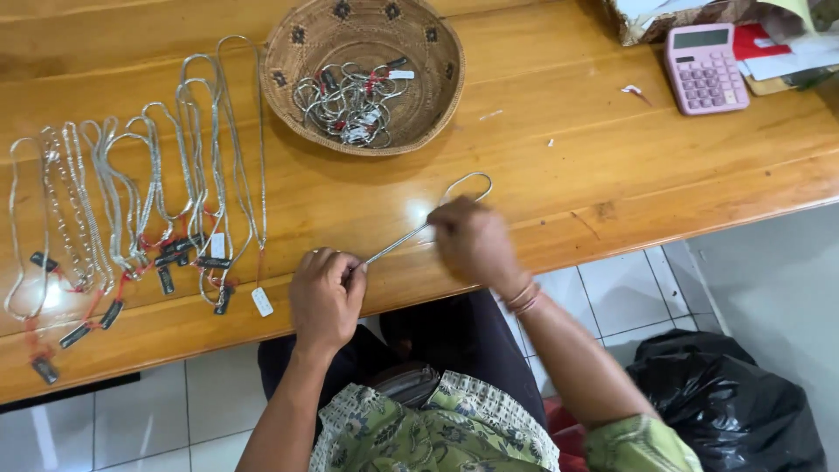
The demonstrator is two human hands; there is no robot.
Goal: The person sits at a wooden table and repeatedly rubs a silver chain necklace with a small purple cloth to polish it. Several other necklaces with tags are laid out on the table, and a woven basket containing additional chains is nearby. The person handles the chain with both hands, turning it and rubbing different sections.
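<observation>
Together our left hand point(325, 295) and right hand point(472, 240) pinch a silver chain point(411, 234) taut above the counter point(559, 166), near the woven basket point(441, 79).

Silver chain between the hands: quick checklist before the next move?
1. Left hand pinches one end of the silver chain: ok.
2. Right hand grips it further along: ok.
3. Stretch between the hands is straight, no knots: ok.
4. Loop beyond the right hand lies flat on the wooden table, apart from the woven basket: ok.
5. Tag on this chain: cannot tell.
6. Laid-out chains at left lie apart from it: ok.
</observation>
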